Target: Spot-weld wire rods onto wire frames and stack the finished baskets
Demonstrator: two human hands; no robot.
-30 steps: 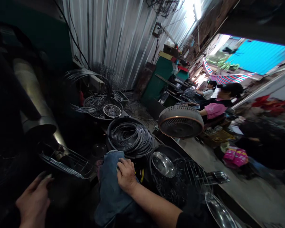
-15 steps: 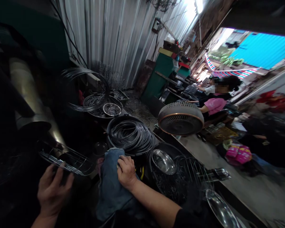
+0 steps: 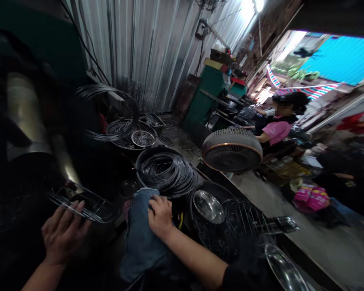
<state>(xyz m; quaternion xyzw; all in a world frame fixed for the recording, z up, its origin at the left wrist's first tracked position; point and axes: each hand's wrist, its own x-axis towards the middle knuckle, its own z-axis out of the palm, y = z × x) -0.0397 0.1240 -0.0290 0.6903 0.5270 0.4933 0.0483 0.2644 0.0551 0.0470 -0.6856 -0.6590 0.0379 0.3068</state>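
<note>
My left hand (image 3: 62, 234) reaches toward a wire rack (image 3: 79, 204) at the lower left; its spread fingertips touch the rack's near edge. My right hand (image 3: 160, 216) rests with curled fingers on a blue denim cloth (image 3: 141, 238) draped over something in front of me. Just beyond the cloth sits a black tub of coiled dark wire rings (image 3: 166, 171). To the right of my right hand stands a shiny steel bowl (image 3: 208, 207) in another black tub with a wire grille (image 3: 242, 222).
A round fan (image 3: 232, 150) faces down at mid right. More wire rings and a small steel bowl (image 3: 143, 138) lie farther back by the corrugated metal wall (image 3: 145, 48). A person in a pink shirt (image 3: 276, 131) sits at the right. A metal cylinder (image 3: 24, 113) stands at left.
My left hand has risen from the lower left and moved onto the wire rack's edge, then shifted slightly left. My right hand stays on the denim cloth.
</note>
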